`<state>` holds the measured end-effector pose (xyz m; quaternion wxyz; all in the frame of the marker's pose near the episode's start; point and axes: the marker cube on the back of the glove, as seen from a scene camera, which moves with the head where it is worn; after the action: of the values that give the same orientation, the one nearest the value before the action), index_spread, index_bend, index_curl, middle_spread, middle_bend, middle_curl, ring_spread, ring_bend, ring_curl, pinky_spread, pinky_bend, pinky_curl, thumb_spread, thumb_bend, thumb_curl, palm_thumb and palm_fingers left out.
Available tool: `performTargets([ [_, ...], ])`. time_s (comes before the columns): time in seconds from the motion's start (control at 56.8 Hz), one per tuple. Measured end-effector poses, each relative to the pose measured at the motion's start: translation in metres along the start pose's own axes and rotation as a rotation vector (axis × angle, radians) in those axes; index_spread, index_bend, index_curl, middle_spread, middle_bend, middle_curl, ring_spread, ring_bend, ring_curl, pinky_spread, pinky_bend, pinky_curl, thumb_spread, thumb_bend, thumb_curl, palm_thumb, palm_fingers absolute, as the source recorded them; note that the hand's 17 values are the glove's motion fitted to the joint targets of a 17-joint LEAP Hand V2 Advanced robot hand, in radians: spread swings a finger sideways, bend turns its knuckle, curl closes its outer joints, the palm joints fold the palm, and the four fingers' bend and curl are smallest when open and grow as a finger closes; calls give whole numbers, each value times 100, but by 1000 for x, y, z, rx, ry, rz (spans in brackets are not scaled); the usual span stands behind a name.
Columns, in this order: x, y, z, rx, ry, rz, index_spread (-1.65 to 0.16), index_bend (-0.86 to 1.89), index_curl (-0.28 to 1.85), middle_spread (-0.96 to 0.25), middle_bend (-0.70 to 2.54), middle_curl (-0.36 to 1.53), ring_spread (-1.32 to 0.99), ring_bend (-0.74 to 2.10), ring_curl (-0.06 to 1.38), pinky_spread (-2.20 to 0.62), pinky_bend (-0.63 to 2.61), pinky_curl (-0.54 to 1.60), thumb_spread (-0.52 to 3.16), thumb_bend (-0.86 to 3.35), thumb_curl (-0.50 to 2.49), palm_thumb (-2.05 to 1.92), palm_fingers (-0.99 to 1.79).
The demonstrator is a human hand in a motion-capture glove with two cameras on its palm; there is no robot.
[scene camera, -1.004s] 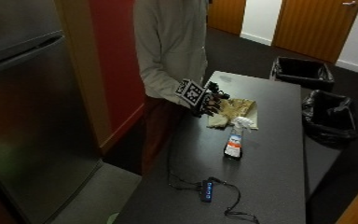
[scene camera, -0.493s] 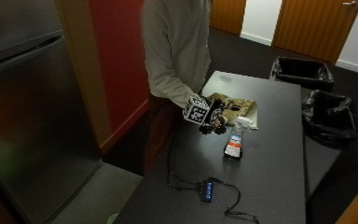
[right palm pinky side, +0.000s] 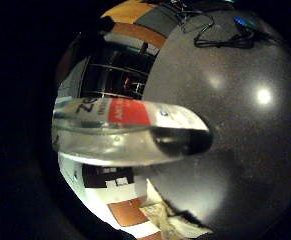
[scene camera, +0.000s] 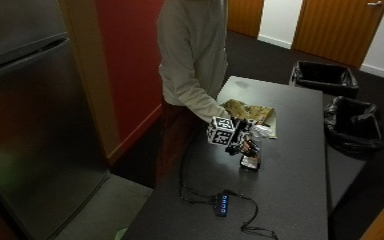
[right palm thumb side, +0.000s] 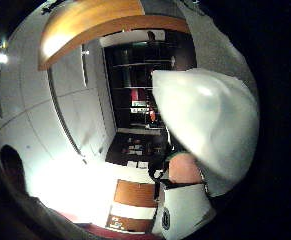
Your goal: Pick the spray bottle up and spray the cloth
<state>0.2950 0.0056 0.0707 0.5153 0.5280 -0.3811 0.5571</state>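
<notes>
I see the bottle [scene camera: 251,156] standing upright on the table [scene camera: 298,200], near the cloth [scene camera: 248,112], its nozzle toward it. My right hand [scene camera: 240,141] curls round the bottle's neck, apparently ready to lift. A cable hub [scene camera: 222,205] lies farther from the cloth.

Spray bottle [scene camera: 252,152] upright on table [scene camera: 292,190], cloth [scene camera: 248,111] just behind it

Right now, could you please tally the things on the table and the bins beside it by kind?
Spray bottle: 1, with the gloved right hand on it
Cloth: 1
Cable hub: 1
Black-lined bins: 2
Total: 5
</notes>
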Motion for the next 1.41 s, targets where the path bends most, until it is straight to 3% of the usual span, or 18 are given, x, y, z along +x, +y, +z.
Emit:
performTargets([
  [0.176, 3, -20, 6, -15, -7, 40, -28, 15, 23, -9, 30, 38, -3, 48, 32, 8, 32, 34, 88, -3, 48, 84, 51],
  [0.458, -4, -51, 23, -143, 25, 14, -24, 23, 36, -13, 41, 44, -17, 52, 36, -9, 23, 34, 75, -2, 53, 93, 133],
  [0.581, -8, -63, 34, -201, 67, -33, -20, 26, 41, -12, 50, 48, -18, 53, 39, -16, 25, 36, 63, -2, 58, 96, 138],
  [0.704, -20, -63, 47, -319, 137, -133, -17, 29, 45, -11, 54, 49, -18, 57, 41, -19, 28, 37, 50, -3, 62, 97, 140],
  [0.863, -50, -40, 67, -583, 290, -323, -15, 33, 48, -10, 57, 50, -18, 59, 43, -21, 30, 38, 40, -4, 66, 96, 140],
  [0.968, -112, -17, 54, -987, 361, -373, -15, 34, 50, -10, 57, 50, -18, 60, 43, -21, 32, 38, 35, -4, 68, 96, 139],
  [1.056, -128, -14, 87, -899, 517, -541, -15, 34, 50, -10, 57, 50, -18, 61, 44, -21, 33, 39, 31, -4, 69, 95, 139],
  [1.25, -175, 43, 85, -1176, 821, -781, -14, 35, 52, -9, 58, 50, -18, 61, 44, -21, 34, 39, 26, -4, 71, 95, 139],
  [1.409, -200, 93, 84, -1285, 1065, -960, -14, 35, 52, -9, 58, 50, -18, 62, 44, -22, 35, 39, 25, -4, 72, 94, 138],
])
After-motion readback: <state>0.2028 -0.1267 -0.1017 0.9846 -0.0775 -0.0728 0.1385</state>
